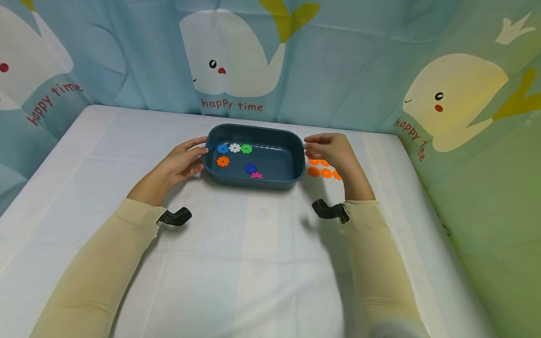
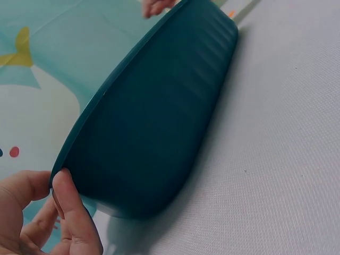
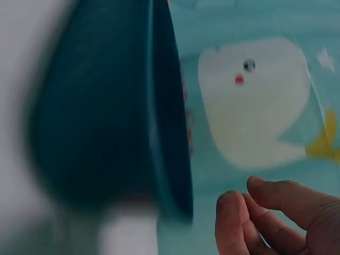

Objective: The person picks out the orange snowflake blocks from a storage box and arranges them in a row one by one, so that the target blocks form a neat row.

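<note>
A dark teal plastic basin (image 1: pixel 253 184) is near the back of the table. My left hand (image 1: pixel 184 160) pinches its left rim, the thumb and fingers on either side of the edge in the left wrist view. Inside are several notched plastic discs: light blue (image 1: pixel 222 149), white (image 1: pixel 234 148), green (image 1: pixel 246 149), orange (image 1: pixel 223 161), dark blue (image 1: pixel 251 168) and a partly hidden pink one (image 1: pixel 256 175). Beside the right end is my right hand (image 1: pixel 331 149), fingers loosely bent and holding nothing. The right wrist view shows a gap between its fingertips (image 3: pixel 231 202) and the basin.
Several orange discs (image 1: pixel 326 173) lie on the table right of the basin, partly covered by my right hand and wrist. A pale cloth (image 1: pixel 236 263) covers the table. Behind it hangs a blue curtain (image 1: pixel 338 80) with printed whales. Black wrist mounts (image 1: pixel 177 217) stick out from both sleeves.
</note>
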The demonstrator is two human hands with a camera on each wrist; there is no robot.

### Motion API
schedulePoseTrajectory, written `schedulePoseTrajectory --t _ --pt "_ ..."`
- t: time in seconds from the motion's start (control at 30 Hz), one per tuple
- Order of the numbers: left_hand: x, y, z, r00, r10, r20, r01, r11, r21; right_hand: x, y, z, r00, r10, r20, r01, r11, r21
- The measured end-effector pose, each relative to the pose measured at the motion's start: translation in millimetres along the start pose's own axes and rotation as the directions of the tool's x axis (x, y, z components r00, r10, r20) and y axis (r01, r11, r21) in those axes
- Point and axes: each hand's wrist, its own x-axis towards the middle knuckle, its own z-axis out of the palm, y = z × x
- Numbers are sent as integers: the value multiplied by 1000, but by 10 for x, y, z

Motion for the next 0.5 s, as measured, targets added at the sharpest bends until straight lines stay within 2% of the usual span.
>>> schedulePoseTrajectory --t 0.23,0.5 --pt "12 -3 6 1000 -10 10 10 999 -38 179 -293 492 990 -26 136 27 1000 -9" --pt "17 -4 -12 1000 -1 9 1 1000 -12 295 -335 1006 971 -6 238 14 999 -34"
